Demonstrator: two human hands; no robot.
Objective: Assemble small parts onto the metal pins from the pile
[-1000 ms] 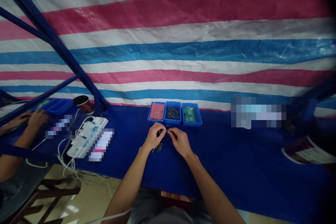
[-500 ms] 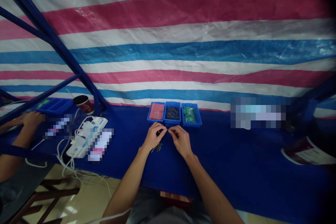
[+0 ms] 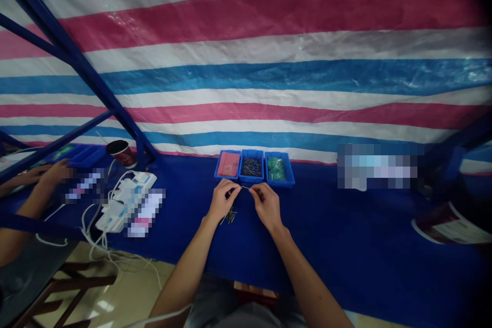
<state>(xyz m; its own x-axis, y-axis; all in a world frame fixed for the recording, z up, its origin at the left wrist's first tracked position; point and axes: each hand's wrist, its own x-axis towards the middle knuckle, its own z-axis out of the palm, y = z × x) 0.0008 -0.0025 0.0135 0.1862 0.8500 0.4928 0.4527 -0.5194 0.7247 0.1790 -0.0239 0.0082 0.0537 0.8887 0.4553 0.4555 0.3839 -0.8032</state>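
My left hand [image 3: 223, 199] and my right hand [image 3: 268, 206] face each other just in front of three small blue trays. Between their fingertips stretches a thin, pin-like metal piece [image 3: 246, 187], pinched at one end by each hand. Its exact kind is too small to make out. Below my left hand lies a small pile of similar thin pieces [image 3: 229, 216], yellowish and dark. The left tray [image 3: 216, 176] holds pink pieces, the middle tray [image 3: 251, 180] many dark thin pieces, and the right tray [image 3: 282, 183] green items.
On the blue table [image 3: 346, 246] a white power strip [image 3: 125, 202] with cables lies to the left, near a lidded cup [image 3: 122, 154]. A co-worker's hands [image 3: 54, 174] are at far left. A dark red and white container [image 3: 453, 223] sits at right. Striped sheeting hangs behind.
My hands have drawn slightly apart, so more of the thin piece shows between the fingertips. The co-worker's hand at far left has shifted. The trays have stayed put.
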